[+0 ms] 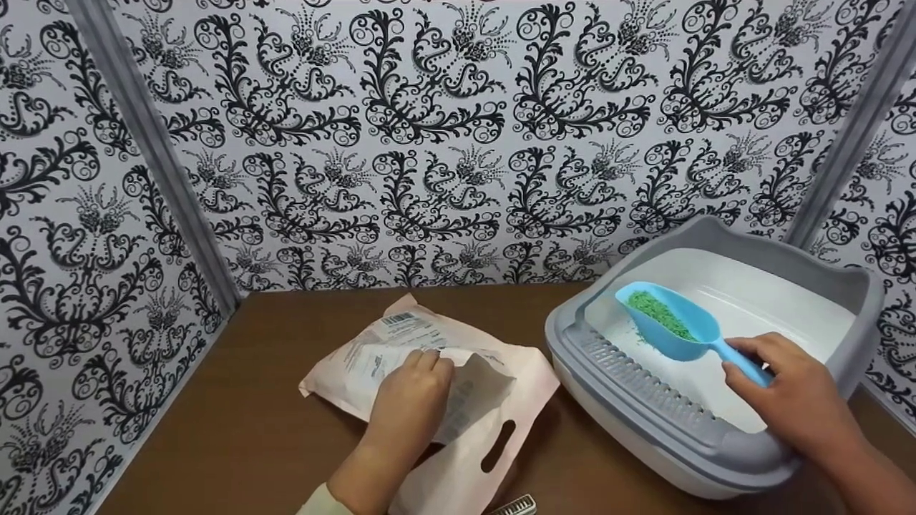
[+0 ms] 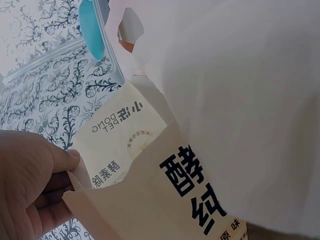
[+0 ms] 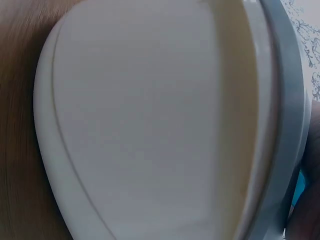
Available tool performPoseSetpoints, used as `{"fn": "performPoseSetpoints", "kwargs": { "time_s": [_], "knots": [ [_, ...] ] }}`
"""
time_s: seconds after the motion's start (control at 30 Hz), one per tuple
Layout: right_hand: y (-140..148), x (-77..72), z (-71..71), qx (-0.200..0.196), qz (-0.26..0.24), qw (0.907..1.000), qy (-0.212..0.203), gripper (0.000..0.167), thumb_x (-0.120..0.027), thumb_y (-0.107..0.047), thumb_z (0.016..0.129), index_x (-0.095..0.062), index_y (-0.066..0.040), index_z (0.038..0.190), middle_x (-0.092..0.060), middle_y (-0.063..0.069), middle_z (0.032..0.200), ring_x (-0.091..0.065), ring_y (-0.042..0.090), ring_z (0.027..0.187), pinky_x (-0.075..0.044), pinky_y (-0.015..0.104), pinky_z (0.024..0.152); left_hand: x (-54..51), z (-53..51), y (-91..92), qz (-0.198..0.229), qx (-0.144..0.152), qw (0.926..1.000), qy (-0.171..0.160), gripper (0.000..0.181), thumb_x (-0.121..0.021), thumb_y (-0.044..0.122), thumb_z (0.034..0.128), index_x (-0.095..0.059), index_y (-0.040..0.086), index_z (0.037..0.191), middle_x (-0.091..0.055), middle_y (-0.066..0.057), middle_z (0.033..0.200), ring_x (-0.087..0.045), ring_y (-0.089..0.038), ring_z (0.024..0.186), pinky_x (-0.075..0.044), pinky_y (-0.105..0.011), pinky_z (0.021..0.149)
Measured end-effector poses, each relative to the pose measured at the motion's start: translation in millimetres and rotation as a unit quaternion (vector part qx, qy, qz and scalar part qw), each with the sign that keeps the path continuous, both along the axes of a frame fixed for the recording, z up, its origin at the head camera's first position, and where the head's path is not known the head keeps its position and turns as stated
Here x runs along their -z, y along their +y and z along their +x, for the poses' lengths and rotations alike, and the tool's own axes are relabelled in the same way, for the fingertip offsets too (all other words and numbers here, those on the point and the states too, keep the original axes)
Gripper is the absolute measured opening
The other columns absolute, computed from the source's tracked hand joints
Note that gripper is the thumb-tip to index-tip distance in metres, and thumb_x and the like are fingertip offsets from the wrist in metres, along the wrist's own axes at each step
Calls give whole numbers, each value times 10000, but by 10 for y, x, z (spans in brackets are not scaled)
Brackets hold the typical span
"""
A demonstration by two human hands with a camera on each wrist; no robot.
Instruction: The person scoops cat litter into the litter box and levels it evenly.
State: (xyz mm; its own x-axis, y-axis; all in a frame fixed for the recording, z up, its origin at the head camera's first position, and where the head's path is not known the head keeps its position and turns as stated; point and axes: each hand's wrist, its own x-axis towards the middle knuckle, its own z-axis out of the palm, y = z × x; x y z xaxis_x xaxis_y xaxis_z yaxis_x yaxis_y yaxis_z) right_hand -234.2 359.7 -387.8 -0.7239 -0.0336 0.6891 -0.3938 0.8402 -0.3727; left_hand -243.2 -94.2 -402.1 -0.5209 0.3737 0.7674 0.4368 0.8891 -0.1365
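Note:
My left hand (image 1: 413, 400) grips the torn upper edge of a pale pink litter bag (image 1: 372, 368) lying on the table. In the left wrist view the thumb and fingers (image 2: 62, 161) pinch the edge of the opened bag (image 2: 127, 202), which bears dark printed characters. The right hand (image 1: 798, 390) holds a light blue scoop (image 1: 676, 347) by its handle. Green litter pellets (image 1: 658, 315) lie in the scoop, above a white-and-grey litter box (image 1: 751, 454). Some green bits show in the box below the scoop. Mostly the box's outer wall (image 3: 145, 120) fills the right wrist view.
The brown wooden table (image 1: 207, 400) runs back to panels with a black-and-white scroll pattern (image 1: 444, 143). A cutout handle hole (image 1: 499, 447) pierces the bag's near flap. A small light-coloured ridged object (image 1: 519, 506) lies at the front edge of view.

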Motion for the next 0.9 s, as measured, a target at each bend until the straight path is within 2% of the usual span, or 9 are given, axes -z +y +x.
{"fn": "performPoseSetpoints", "kwargs": {
  "time_s": [0.33,0.6,0.9],
  "knots": [
    [212,-53,-118,165,226,9996,-92,272,-784,-65,809,-769,-56,1081,-677,16,940,-433,-133,782,-355,84,678,3,13,4,-84,-49,9999,113,209,-840,23,789,-640,81,769,-637,-37,772,-625,-174,723,-568,-272,570],
    [375,-116,-199,215,394,9990,-77,287,-780,-65,800,-754,9,1076,-700,129,941,-400,-163,777,-352,82,655,5,14,9,-91,-65,9998,186,220,-844,26,778,-631,82,763,-624,-33,765,-620,-174,719,-562,-280,565],
    [557,-236,-297,477,700,9936,-753,323,-782,-145,846,-738,14,1123,-709,195,1007,-381,-150,760,-340,118,634,9,8,12,-114,-81,9999,98,214,-831,7,768,-630,81,766,-627,-38,769,-620,-180,727,-560,-290,564]
  ]
}}
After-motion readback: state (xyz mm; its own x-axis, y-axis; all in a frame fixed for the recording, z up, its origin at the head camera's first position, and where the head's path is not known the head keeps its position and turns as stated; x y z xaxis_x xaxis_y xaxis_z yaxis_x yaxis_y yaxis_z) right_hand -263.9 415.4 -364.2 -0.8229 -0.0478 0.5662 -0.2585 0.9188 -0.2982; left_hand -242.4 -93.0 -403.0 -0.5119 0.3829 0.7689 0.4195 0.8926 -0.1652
